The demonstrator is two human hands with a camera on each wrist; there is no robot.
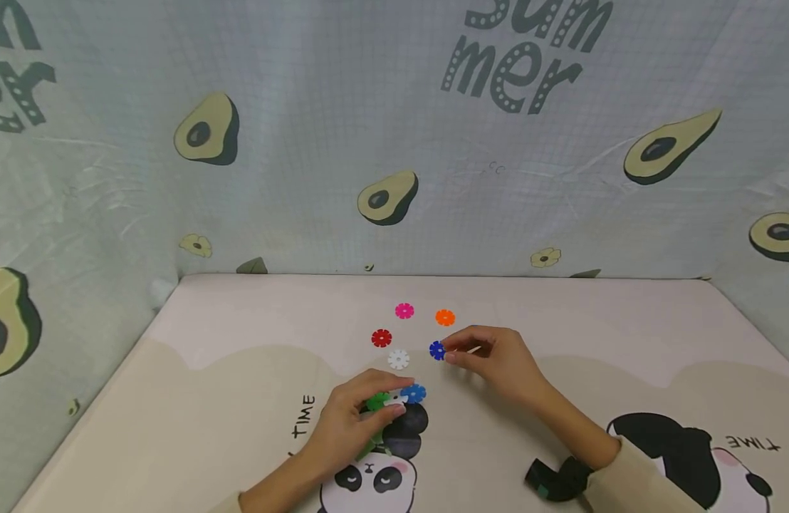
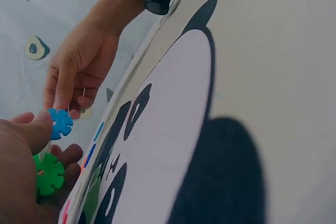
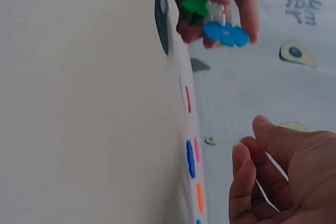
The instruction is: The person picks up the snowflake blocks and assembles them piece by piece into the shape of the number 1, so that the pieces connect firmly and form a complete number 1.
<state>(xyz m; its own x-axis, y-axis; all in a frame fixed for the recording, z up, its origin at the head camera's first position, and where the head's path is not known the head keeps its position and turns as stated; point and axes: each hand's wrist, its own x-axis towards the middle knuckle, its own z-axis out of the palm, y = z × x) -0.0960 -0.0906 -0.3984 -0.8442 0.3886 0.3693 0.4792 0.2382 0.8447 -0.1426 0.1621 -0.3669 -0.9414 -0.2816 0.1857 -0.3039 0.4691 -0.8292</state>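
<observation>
The left hand (image 1: 349,427) rests on the mat (image 1: 196,399), near the middle, with its fingers curled round a small cluster of joined discs: a green disc (image 1: 377,401), a white piece (image 1: 394,399) and a light blue disc (image 1: 413,392) that sticks out to the right of the fingertips. In the left wrist view the light blue disc (image 2: 59,123) sits against the thumb and the green disc (image 2: 48,173) lies lower in the fingers. The right wrist view shows the same cluster held clear of the mat's surface, green (image 3: 195,6), white (image 3: 216,10) and light blue (image 3: 226,33) together.

The right hand (image 1: 497,360) lies just to the right and a little farther off, its fingertips pinching a dark blue disc (image 1: 437,350) at mat level. The fingers are bent inward, narrow at the tips. A dark wrist strap (image 1: 557,479) sits at the cuff of the pale sleeve.

Between and beyond the hands four loose discs lie flat on the mat: a white disc (image 1: 398,359) nearest the hands, a red disc (image 1: 382,338) to its far left, a pink disc (image 1: 404,311) farthest back, and an orange disc (image 1: 445,318) to the pink one's right. They are near one another but apart.

No containers show; all the discs are either in the hands or on the mat. The mat bears panda prints (image 1: 369,477), and an avocado-patterned cloth (image 1: 388,196) hangs behind and at both sides.
</observation>
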